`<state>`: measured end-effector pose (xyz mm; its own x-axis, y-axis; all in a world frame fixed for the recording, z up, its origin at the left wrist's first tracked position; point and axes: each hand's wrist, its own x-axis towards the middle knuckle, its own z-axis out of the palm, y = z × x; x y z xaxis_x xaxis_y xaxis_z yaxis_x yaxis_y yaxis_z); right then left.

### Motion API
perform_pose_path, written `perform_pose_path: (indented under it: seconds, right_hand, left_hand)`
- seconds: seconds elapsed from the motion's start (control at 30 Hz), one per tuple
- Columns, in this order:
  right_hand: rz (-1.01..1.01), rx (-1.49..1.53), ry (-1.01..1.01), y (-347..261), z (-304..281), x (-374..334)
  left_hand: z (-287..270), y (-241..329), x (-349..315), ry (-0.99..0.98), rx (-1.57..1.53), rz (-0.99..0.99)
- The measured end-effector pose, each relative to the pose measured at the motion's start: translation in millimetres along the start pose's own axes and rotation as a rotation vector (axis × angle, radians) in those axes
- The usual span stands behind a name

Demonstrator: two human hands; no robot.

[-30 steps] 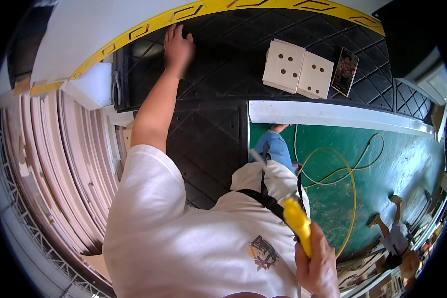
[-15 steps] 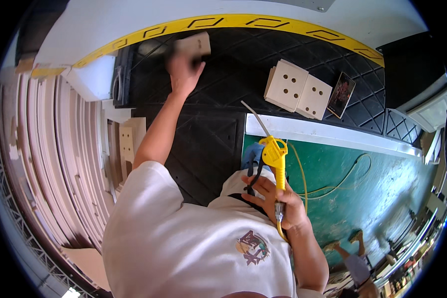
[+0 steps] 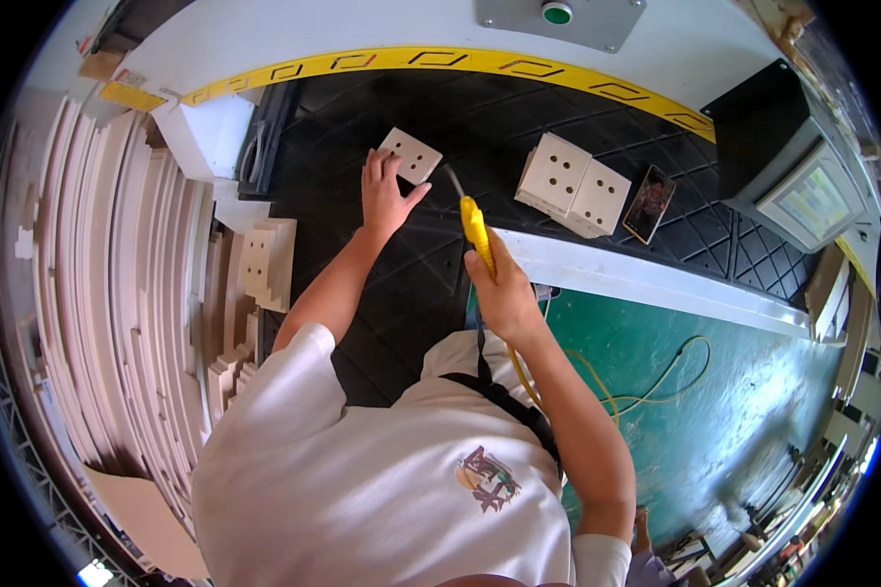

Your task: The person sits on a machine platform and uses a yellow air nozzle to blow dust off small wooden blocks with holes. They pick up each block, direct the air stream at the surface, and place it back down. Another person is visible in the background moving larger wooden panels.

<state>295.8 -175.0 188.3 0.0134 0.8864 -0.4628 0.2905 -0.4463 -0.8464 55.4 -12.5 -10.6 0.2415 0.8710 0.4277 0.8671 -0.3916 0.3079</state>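
Note:
A pale wooden block with drilled holes (image 3: 413,155) lies at the near part of the black bench surface, left of centre. My left hand (image 3: 386,196) spans its near left side, fingertips at the left corner and thumb by the near right corner. In my right hand (image 3: 505,293) is a yellow air blow gun (image 3: 477,227), gripped by its handle. Its thin metal nozzle points up and left, close to the block's right corner but apart from it. A yellow hose runs down from the gun past my wrist.
Stacked drilled blocks (image 3: 570,186) sit to the right, with a phone (image 3: 649,203) beside them. Behind runs a yellow-striped machine edge (image 3: 440,59). A screen unit (image 3: 814,205) stands far right. Long boards (image 3: 117,293) are stacked left; more drilled blocks (image 3: 261,262) lie there.
My left hand came nearer with the block, which now shows its holes upward. My right hand raised the blow gun from my waist toward the block. The view shifted slightly.

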Motion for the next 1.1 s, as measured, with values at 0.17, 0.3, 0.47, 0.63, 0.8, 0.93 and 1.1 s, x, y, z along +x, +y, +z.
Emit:
perform_pose_path:
  seconds: [0.17, 0.3, 0.47, 0.63, 0.8, 0.93, 1.1]
  right_hand:
    - [-0.012, 0.006, -0.142, 36, -3, 13]
    - [0.082, 0.026, -0.136, 53, -6, 18]
    - [0.074, 0.062, -0.118, 56, -10, 21]
    - [0.194, 0.139, -0.164, 42, -13, 13]
    - [0.194, 0.566, -0.289, 68, -21, 4]
    - [0.312, 0.545, -0.308, 73, -30, -16]
    - [0.382, 0.53, -0.31, 96, -27, -26]
  left_hand:
    - [5, -3, -6, 0.061, -0.037, 0.022]
    - [7, -1, -7, 0.086, -0.072, 0.036]
    - [7, 1, -7, 0.067, -0.065, 0.03]
    - [6, -2, -8, 0.023, -0.019, -0.007]
    - [-7, -14, -2, -0.032, -0.094, 0.04]
    - [-8, -50, -10, 0.082, 0.006, -0.147]
    - [5, -52, -31, 0.266, 0.117, -0.49]
